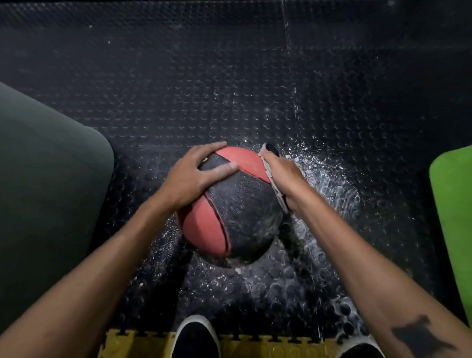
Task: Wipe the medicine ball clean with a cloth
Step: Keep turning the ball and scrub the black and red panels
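A red and black medicine ball (236, 214) sits on the dark studded floor mat in the middle of the head view. My left hand (194, 174) rests on its upper left side, fingers spread flat over the top and thumb across a black panel. My right hand (282, 175) presses a pale cloth (272, 180) flat against the ball's right side, and only the cloth's edge shows between palm and ball. The fingertips of that hand are hidden behind the ball and cloth.
The black studded mat (206, 82) is wet and speckled white to the right of the ball. A dark green mat (40, 170) lies at left, a bright green one (460, 215) at right. My two black shoes (195, 342) stand on a yellow tile edge (262, 353) below.
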